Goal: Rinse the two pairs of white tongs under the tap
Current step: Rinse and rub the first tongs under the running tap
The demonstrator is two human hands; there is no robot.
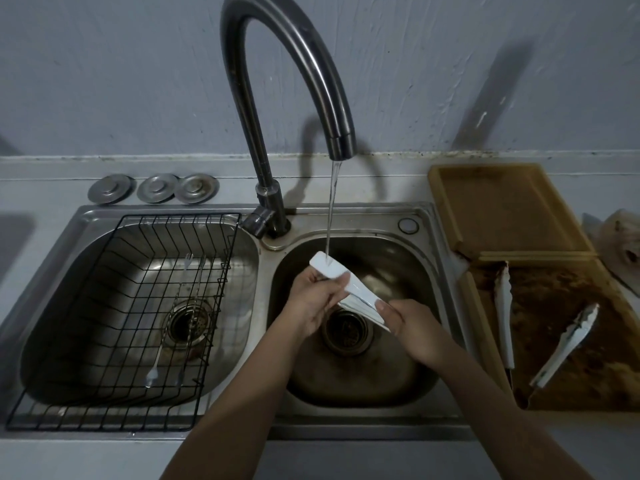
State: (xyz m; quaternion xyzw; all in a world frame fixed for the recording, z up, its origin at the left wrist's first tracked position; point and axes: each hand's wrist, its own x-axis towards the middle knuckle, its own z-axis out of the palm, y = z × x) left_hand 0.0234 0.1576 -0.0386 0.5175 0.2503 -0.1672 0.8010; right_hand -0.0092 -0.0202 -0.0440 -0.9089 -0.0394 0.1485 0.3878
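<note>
1. Tongs (349,289) sit in both your hands over the right basin (408,382).
2. Your right hand (412,327) closes on their lower end; your left hand (315,303) pinches near the hinge.
3. Water (330,216) from the tap (294,64) strikes the hinge end.
4. A second pair (568,344) lies open on the soiled board (609,341) to your right.
5. A wire rack (114,327) with cutlery (154,368) fills the left basin (48,337).
6. Three plugs (154,188) rest by the wall.
</note>
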